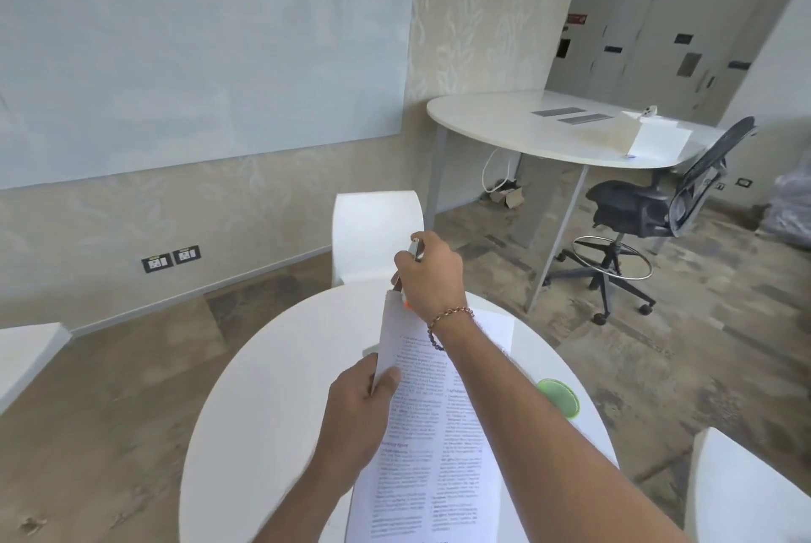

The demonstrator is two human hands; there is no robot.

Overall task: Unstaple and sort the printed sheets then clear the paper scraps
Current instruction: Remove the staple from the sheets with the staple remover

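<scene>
Right hand (432,275) closed around a small metallic tool (415,249), gripped at the top corner of the sheets (432,446); tool mostly hidden by the fingers, type cannot be told, with a bit of orange just under the hand at the paper edge. Beaded bracelet (447,318) on the right wrist. Left hand (357,415) pinches the left edge of the sheets about midway down, thumb on the printed face, fingers behind. Sheets held up off the surface (263,402), tilted away from the person, top corner at the right hand, lower end running out of the bottom of the frame; two columns of print visible, text too small to read. Another white sheet (498,329) lies flat on the surface just behind the right forearm. Green round lid-like object (559,397) rests on the surface to the right of the forearm, partly covered by it. Surface is round and white. White chair (375,231) stands at its far side, more white seats at the left and lower right edges. Further back to the right: second white table (504,121) carrying an open white box (654,139), and a black office chair (636,209) beside it. Whiteboard (197,42) on the left wall.
</scene>
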